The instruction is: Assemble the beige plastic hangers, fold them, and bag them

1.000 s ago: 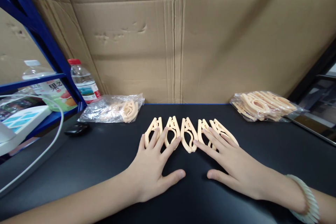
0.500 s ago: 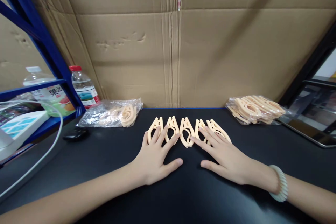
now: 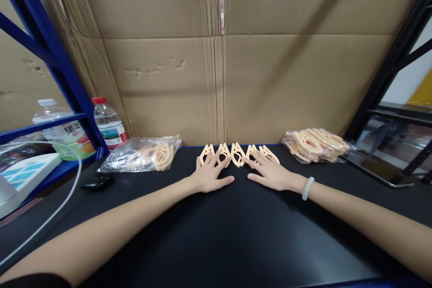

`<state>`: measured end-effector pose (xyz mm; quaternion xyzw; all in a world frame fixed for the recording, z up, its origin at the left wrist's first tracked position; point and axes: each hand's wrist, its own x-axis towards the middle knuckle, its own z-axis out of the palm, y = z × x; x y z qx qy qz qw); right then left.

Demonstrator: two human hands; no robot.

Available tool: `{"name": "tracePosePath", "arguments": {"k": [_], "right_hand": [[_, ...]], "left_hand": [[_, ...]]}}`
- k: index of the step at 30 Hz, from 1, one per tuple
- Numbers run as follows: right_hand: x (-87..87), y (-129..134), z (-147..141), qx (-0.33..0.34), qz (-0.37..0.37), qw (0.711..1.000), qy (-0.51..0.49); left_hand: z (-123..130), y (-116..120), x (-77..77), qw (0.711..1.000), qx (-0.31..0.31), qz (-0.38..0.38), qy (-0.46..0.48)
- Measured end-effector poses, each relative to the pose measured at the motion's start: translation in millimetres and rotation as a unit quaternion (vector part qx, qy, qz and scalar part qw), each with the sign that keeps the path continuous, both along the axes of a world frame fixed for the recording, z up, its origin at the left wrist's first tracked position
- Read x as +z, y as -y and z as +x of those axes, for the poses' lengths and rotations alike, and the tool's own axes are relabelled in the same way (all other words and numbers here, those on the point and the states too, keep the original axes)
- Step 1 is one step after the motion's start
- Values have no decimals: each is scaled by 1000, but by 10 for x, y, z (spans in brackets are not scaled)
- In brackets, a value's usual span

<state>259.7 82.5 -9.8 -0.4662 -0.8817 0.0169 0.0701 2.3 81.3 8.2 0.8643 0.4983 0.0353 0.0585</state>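
Several beige plastic folding hangers [image 3: 238, 155], folded up, lie in a row on the black tabletop [image 3: 216, 234] near its back edge. My left hand [image 3: 209, 174] is spread open, its fingertips resting on the two hangers at the left end. My right hand [image 3: 272, 173], also spread flat, has its fingers over the two hangers at the right end and partly hides them. The middle hanger sits between the hands, with fingertips close to either side. A pale coiled band [image 3: 308, 188] circles my right wrist.
Clear plastic bags hold more hangers: a left bag [image 3: 116, 155] and a right bag [image 3: 313, 145]. A black mouse [image 3: 97, 182], a red-capped bottle [image 3: 110, 121] and a white cable [image 3: 72, 184] are at left. A flat dark tablet-like device [image 3: 378, 168] lies right. Cardboard [image 3: 162, 81] walls the back.
The hands and the row of hangers now appear farther off, closer to the table's back edge. The view has tilted up, showing the cardboard's top. Both hands remain spread over the hangers.
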Motion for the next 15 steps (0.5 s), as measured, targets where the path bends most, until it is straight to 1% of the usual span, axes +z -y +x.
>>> {"name": "tracePosePath", "arguments": {"k": [6, 10, 13, 15], "right_hand": [[1, -128, -13, -9, 9, 1000, -1], [-11, -142, -19, -10, 49, 999, 6], [87, -16, -84, -2, 84, 996, -22], [219, 217, -177, 30, 76, 992, -100]], "left_hand": [[7, -113, -8, 1000, -6, 3, 7], [-9, -119, -56, 999, -18, 31, 21], [-44, -96, -83, 997, -34, 57, 38], [-78, -63, -90, 995, -45, 77, 50]]}}
